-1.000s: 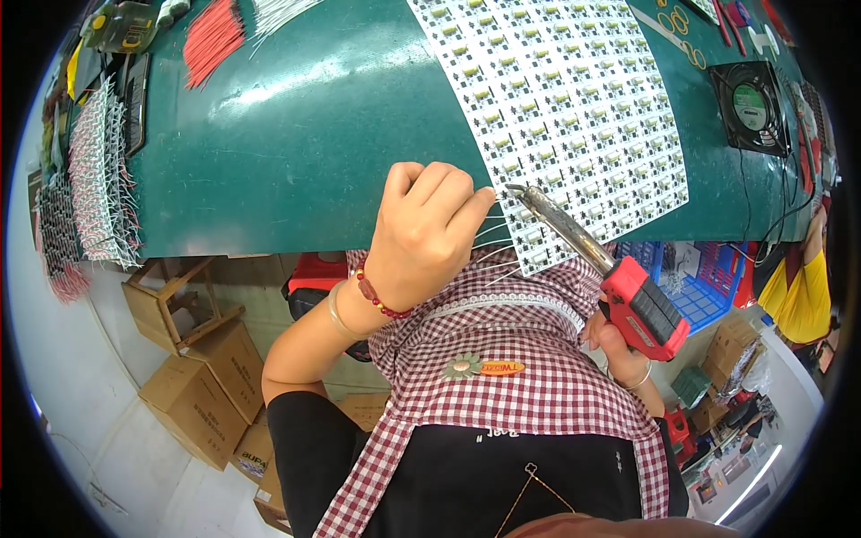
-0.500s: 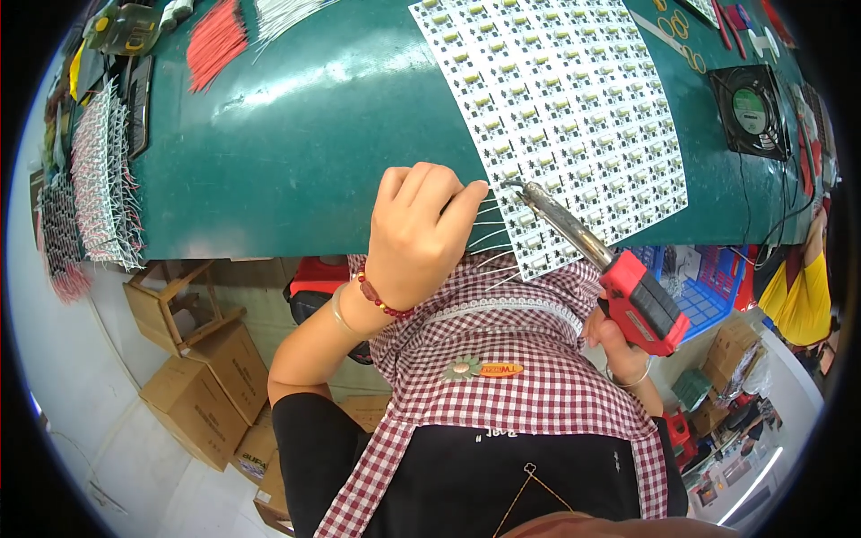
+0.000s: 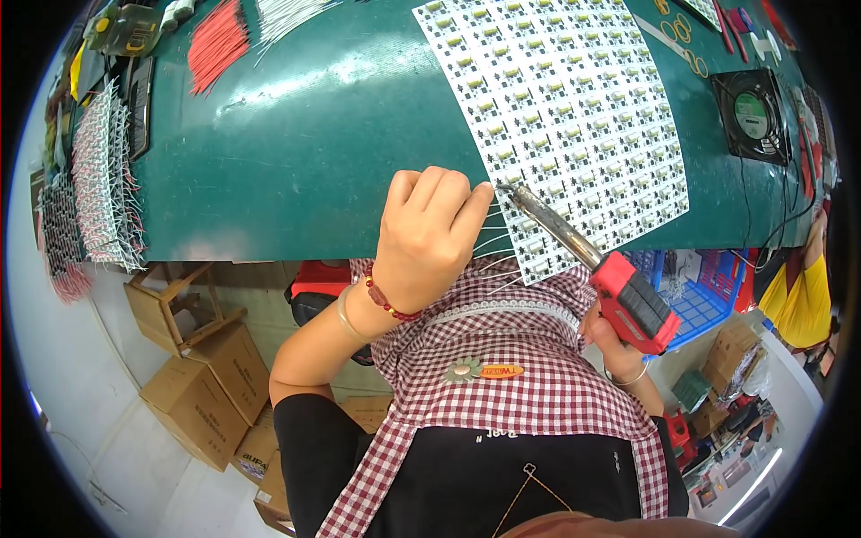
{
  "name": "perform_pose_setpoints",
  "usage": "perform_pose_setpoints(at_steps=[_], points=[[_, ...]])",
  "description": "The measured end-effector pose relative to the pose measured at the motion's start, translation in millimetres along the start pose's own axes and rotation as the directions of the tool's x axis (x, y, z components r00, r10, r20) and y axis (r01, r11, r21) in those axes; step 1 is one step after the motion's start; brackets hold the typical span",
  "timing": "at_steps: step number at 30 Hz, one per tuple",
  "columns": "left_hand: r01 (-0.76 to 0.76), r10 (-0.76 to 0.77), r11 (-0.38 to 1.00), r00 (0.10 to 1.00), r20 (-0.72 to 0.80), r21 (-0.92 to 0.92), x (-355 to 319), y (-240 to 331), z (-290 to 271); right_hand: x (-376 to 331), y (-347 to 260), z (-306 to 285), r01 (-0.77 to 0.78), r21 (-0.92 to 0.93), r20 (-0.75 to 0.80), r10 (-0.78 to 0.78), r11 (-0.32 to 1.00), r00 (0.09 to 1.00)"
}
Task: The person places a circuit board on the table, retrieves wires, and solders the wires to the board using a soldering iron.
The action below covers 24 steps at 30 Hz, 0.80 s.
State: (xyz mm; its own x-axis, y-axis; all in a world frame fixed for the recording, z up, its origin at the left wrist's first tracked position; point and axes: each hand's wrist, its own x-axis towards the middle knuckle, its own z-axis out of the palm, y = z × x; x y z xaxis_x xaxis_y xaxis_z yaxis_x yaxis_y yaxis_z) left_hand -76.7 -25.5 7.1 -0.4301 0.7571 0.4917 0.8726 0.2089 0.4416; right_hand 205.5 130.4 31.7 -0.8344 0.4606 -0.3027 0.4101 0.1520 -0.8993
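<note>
Left hand (image 3: 429, 235) sits at the near edge of the green bench mat (image 3: 296, 152), fingers curled down and pinching a small bunch of thin white wires (image 3: 491, 242), which fan out twd the apron. Fingertips are right at the lower left corner of the big white LED board panel (image 3: 556, 117), which lies flat on the mat w/ rows of tiny yellow components. Right hand (image 3: 614, 345) is down low by the checkered apron (image 3: 529, 377), clenched on the red handle of a soldering iron (image 3: 587, 269); the metal tip slants up-left and lands at the panel corner, just beside the left fingertips.

Other stuff: red wire bundle (image 3: 218, 43) far left on the mat, small black fan (image 3: 753, 103) at right, cardboard boxes (image 3: 202, 394) on the floor.
</note>
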Motion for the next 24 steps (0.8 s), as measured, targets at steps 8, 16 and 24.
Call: perform_pose_setpoints(at_steps=[8,16,24], points=[[-0.011,0.011,1.000,1.000,0.013,0.013,1,0,-1,0,-17,2,-0.094,0.289,0.013,0.095,0.953,0.995],[-0.011,0.011,1.000,1.000,0.022,0.019,1,1,-3,2,-17,2,-0.038,0.141,0.015,0.036,0.989,0.999],[-0.008,0.008,1.000,1.000,0.007,0.008,0,1,-2,0,-9,5,-0.090,0.028,-0.056,0.091,0.996,0.994]])
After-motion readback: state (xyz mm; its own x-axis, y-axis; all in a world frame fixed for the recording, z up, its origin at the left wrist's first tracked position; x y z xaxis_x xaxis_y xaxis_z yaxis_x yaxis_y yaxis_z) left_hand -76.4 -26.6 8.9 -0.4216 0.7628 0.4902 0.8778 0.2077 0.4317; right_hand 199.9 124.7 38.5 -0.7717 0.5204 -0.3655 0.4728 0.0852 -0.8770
